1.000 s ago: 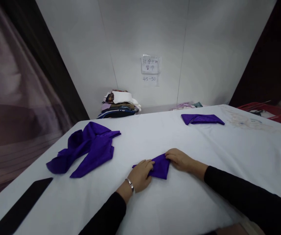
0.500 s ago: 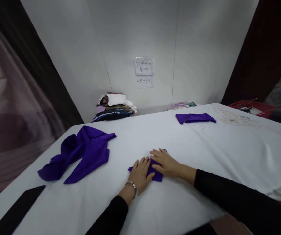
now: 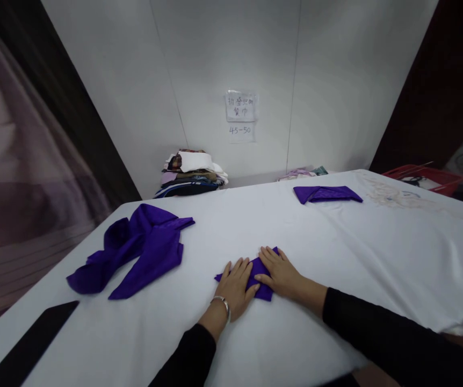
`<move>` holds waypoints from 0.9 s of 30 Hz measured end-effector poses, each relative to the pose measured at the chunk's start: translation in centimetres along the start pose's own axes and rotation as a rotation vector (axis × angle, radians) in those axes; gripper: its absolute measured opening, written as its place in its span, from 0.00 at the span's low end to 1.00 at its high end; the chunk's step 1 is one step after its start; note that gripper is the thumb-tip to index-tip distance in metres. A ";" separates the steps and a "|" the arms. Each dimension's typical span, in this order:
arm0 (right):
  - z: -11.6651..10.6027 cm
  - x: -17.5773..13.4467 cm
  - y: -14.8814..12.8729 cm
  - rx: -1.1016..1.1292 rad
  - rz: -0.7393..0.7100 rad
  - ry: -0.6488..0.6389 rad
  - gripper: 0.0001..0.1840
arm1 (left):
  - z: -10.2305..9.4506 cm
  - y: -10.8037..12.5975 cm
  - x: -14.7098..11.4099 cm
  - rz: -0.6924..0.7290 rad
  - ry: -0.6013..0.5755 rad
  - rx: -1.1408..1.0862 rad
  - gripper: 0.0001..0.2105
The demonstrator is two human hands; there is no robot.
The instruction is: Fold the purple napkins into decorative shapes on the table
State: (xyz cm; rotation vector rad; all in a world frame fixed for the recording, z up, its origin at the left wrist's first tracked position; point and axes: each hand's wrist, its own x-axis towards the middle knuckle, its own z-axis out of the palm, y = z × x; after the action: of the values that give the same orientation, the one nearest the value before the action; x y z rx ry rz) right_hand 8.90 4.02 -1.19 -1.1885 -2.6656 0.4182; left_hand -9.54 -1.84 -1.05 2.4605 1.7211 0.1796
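Black sleeves (image 3: 392, 333) reach in over a white-covered surface (image 3: 280, 344), where a dark flat strip (image 3: 30, 344) lies at the left. Ahead of the sleeves, a left hand (image 3: 235, 290) wearing a silver bracelet (image 3: 227, 306) and a right hand (image 3: 282, 274) rest palm down, side by side, on a folded purple cloth (image 3: 264, 293) in the middle of the surface. Neither grip is clamped: the fingers of both are extended, pressing the fabric from above, its corners showing past them. Farther left, a loose purple cloth (image 3: 154, 244) sprawls in rumpled folds; toward the far right, a second folded cloth (image 3: 328, 194) forms a flat band, with a red basket (image 3: 447, 180) past the edge. Behind the surface, a stack of garments (image 3: 191, 176) and a smaller pile (image 3: 298, 174) sit by a pale wall (image 3: 328, 80), where handwriting on an upper paper sheet (image 3: 241, 106) appears to open with 折叠 and end with 餐巾, the characters between hard to make out, while a lower sheet (image 3: 241, 137) reads "45-50"
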 end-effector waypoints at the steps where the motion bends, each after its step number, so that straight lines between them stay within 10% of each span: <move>1: 0.0 -0.3 0.2 -0.014 -0.003 0.007 0.42 | 0.0 0.0 0.0 0.002 0.002 0.001 0.28; 14: 1.5 -0.8 1.4 -0.116 -0.052 0.089 0.37 | -1.0 -2.8 -4.2 -0.386 0.037 -0.027 0.27; 18: 1.5 -0.9 1.4 -0.115 -0.052 0.094 0.37 | -1.1 -4.3 -5.1 -0.552 0.221 -0.124 0.21; 27: 0.1 -1.0 0.3 0.017 0.000 0.039 0.43 | -1.3 -1.5 -2.0 -0.216 0.350 -0.190 0.14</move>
State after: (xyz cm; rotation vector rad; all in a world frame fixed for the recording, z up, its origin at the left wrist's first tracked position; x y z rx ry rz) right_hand 9.75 3.51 -1.41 -1.1803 -2.6240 0.4127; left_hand -11.85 -3.15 -0.06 2.1861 1.9795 0.7500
